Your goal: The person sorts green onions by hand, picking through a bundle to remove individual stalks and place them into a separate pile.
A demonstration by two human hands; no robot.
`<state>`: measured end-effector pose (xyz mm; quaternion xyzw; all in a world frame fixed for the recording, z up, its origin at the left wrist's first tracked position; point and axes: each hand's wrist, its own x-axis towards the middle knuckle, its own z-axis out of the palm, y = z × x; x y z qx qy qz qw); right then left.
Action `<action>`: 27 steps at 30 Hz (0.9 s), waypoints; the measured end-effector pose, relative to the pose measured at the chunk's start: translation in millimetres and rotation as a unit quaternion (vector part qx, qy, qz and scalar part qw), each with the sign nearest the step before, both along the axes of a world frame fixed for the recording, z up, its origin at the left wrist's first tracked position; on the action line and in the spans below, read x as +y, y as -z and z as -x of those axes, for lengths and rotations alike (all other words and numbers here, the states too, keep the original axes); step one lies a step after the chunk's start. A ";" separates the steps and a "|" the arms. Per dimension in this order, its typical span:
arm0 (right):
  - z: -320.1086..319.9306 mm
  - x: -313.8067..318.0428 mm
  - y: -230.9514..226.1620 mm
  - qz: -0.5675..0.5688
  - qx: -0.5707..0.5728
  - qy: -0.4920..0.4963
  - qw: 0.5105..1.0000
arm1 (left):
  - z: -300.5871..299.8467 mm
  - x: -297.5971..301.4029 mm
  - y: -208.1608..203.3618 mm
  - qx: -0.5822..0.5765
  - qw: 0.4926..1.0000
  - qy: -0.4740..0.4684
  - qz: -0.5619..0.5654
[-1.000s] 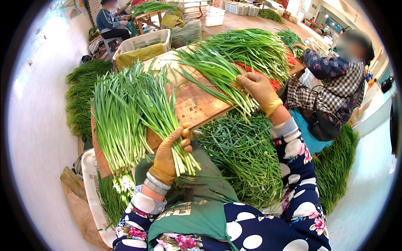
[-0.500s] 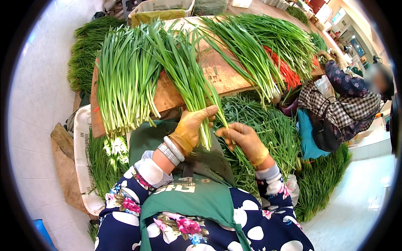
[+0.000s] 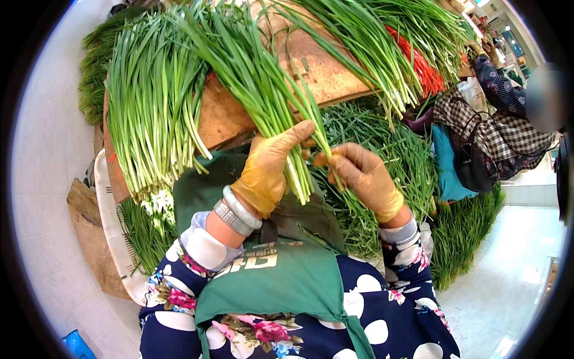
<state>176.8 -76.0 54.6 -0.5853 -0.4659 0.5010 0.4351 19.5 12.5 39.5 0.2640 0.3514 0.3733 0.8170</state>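
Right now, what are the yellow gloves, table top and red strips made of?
Gloves: probably thin rubber, slightly shiny, since they wrinkle and fit closely.
Table top: looks like wood, brown and fairly dull, with darker blotches.
Red strips: maybe plastic, a bit glossy; they look thin and ribbony, but I can't be sure.

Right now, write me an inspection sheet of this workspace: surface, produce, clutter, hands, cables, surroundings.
Surface: brown wooden board, visibly marked.
Produce: left pile and right pile of long green stalks on the board.
Clutter: red strips by the right pile; loose greens below the board.
Hands: gloved left hand grips a bunch; gloved right hand pinches a few thin stalks.
Cables: nothing seen.
Surroundings: white crate at left, greens inside; co-worker at right; pale tiled floor.
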 end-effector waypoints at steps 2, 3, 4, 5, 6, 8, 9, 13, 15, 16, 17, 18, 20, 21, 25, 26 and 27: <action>0.6 -7.2 -4.7 0.070 0.069 -0.013 0.995 | 6.6 -2.3 -8.8 0.010 0.999 0.041 0.006; 3.1 -11.4 -0.5 0.053 0.093 -0.002 0.994 | 5.2 -0.2 -1.8 -0.002 1.000 0.019 -0.004; 5.4 -11.9 1.1 0.021 0.039 0.003 0.999 | 8.3 0.6 0.9 0.001 1.000 0.020 0.006; 8.0 -11.9 3.0 -0.009 -0.017 0.009 1.000 | 11.5 1.6 2.0 0.003 1.000 0.020 0.016; 10.7 -7.9 14.8 -0.130 -0.127 0.030 0.983 | 13.3 1.2 1.9 -0.004 1.000 0.024 0.005; 8.8 0.5 15.9 -0.263 -0.314 0.041 0.911 | 11.3 -4.1 1.2 -0.003 0.999 0.029 -0.025; 8.9 1.3 15.5 -0.317 -0.403 0.039 0.858 | 11.7 -10.6 1.4 0.006 0.999 0.029 -0.021; 12.4 0.1 10.1 -0.342 -0.599 0.016 0.724 | 0.2 -13.0 1.6 0.043 0.997 0.024 -0.065; 9.6 -1.4 11.0 -0.355 -0.575 0.020 0.736 | 0.5 -12.6 6.8 0.060 0.993 0.027 -0.095; 6.2 -3.6 12.1 -0.347 -0.548 0.022 0.761 | -1.6 -15.3 4.9 0.056 0.995 0.010 -0.086; 3.5 -8.0 13.6 -0.338 -0.520 0.024 0.784 | -4.4 -19.4 0.5 0.054 0.994 0.001 -0.092; 3.0 -14.6 17.3 -0.321 -0.469 0.057 0.821 | -6.7 -22.2 3.3 0.045 0.994 -0.001 -0.099; -2.2 -33.1 22.8 -0.287 -0.401 0.122 0.861 | -5.5 -22.3 9.2 0.048 0.993 -0.004 -0.107; -9.2 -42.4 23.7 -0.269 -0.368 0.153 0.877 | -4.2 -18.8 10.8 0.057 0.993 -0.006 -0.108; -60.3 -73.8 37.7 -0.067 -0.519 0.116 0.844 | 3.7 -10.1 10.6 0.006 0.998 0.024 -0.064; -67.7 -75.0 45.6 -0.005 -0.620 0.081 0.780 | 2.3 -12.3 11.4 -0.002 0.998 0.025 -0.060; -72.1 -71.7 49.0 0.054 -0.707 0.045 0.703 | 0.8 -14.0 12.2 -0.006 0.998 0.024 -0.060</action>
